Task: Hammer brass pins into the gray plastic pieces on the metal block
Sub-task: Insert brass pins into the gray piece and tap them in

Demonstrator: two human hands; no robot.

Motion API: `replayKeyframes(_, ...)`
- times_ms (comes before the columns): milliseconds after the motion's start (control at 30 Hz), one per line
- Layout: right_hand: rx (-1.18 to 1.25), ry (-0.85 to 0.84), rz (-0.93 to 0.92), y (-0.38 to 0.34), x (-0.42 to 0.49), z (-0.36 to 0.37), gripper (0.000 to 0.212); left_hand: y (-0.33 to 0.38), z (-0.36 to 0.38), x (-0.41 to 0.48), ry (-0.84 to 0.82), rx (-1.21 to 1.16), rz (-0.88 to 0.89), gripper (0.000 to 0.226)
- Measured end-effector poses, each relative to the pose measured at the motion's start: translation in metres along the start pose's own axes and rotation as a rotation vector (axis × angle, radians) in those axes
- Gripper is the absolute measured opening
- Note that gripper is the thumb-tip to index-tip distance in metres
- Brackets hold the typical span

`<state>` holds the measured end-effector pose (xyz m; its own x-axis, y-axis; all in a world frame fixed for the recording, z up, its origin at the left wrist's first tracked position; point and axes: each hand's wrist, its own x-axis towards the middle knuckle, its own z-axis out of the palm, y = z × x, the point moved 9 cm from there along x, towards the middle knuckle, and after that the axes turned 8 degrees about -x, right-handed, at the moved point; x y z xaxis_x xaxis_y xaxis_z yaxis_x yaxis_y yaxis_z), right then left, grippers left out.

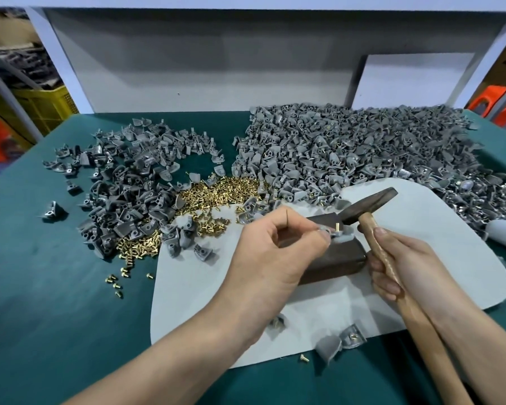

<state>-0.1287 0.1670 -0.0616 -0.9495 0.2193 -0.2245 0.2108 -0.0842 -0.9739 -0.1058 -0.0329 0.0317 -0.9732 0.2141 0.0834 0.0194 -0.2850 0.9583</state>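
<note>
1 brass pin upright in gray piece on block | L hand pinches piece | R hand grips hammer

We see a dark metal block lying between our hands, partly under the left hand. On its far top end sits one gray plastic piece, pinched by the left fingertips, with a brass pin standing upright in it. The hammer, a dark head on a pale wooden handle, is gripped in the right hand, its head tilted just beyond the pin. A heap of loose pins lies beyond the left hand, and piles of gray pieces lie further out.
</note>
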Motion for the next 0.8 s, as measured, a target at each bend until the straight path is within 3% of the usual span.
replayKeyframes(233,-0.014,-0.008,-0.002,-0.001,-0.002,0.002,0.037,-0.002,-0.001,-0.003,-0.005,0.050,-0.026,0.006)
replayKeyframes(333,-0.031,0.011,-0.007,-0.001,0.000,0.001,0.043,-0.009,0.015,0.021,-0.030,0.188,-0.096,0.009)
replayKeyframes(400,-0.080,0.013,-0.005,-0.004,-0.002,0.002,0.038,0.007,0.022,0.065,0.015,0.211,0.002,0.006)
replayKeyframes(467,-0.103,0.003,0.012,-0.005,-0.004,0.002,0.033,0.035,0.022,0.116,0.047,0.496,0.193,0.022)
replayKeyframes(533,-0.111,0.012,0.045,-0.003,-0.005,-0.001,0.028,0.036,0.007,0.157,0.036,1.005,0.269,0.049)
replayKeyframes(600,-0.112,0.004,0.087,-0.003,-0.003,-0.004,0.017,0.014,-0.042,0.187,0.060,1.349,0.097,0.062)
replayKeyframes(700,-0.148,0.010,0.074,-0.006,0.000,-0.006,0.015,-0.018,-0.134,0.195,0.137,1.575,-0.260,0.065)
replayKeyframes(800,-0.286,0.077,0.011,-0.008,0.001,-0.011,0.016,-0.024,-0.174,0.185,0.176,1.633,-0.259,0.032)
